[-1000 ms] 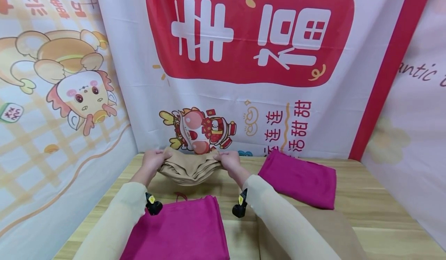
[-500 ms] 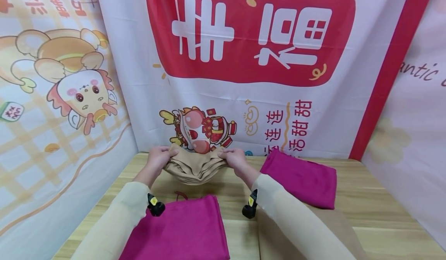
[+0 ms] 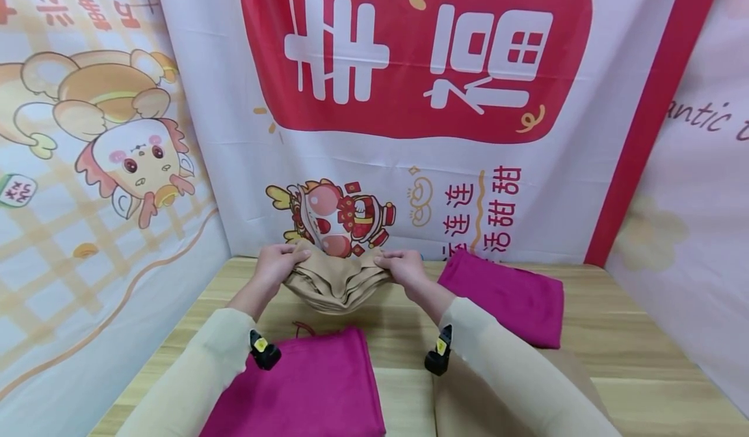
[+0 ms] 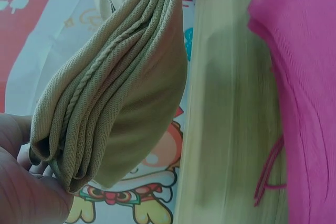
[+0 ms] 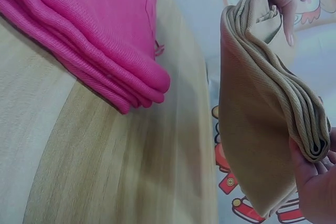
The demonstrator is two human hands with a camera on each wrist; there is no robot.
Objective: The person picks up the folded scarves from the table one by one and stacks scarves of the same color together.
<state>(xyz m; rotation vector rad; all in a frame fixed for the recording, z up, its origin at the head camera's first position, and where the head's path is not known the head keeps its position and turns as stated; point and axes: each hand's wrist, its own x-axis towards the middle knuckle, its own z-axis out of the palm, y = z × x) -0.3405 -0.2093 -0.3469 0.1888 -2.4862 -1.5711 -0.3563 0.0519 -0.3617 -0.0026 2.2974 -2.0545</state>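
Observation:
A tan folded cloth (image 3: 338, 287) of several layers is held up over the far part of the table, sagging in the middle. My left hand (image 3: 273, 270) pinches its left end, thumb on top. The right hand (image 3: 406, 269) pinches the other end. In the left wrist view the layered edge of the tan cloth (image 4: 113, 82) stands out beside the left hand (image 4: 29, 177). Both ends show gripped in the right wrist view, where the right hand (image 5: 317, 187) is at the lower right.
A magenta folded cloth (image 3: 304, 385) lies at the front left, a thin red cord (image 3: 303, 328) by its far edge. Another magenta folded cloth (image 3: 509, 300) is at the back right. Under my right forearm lies a second tan cloth (image 3: 468, 398). Printed hangings surround the wooden table (image 3: 632, 333).
Both hands have shifted to the right, carrying the tan cloth with them. Its grip at both ends stays the same. The cloths on the table have not moved.

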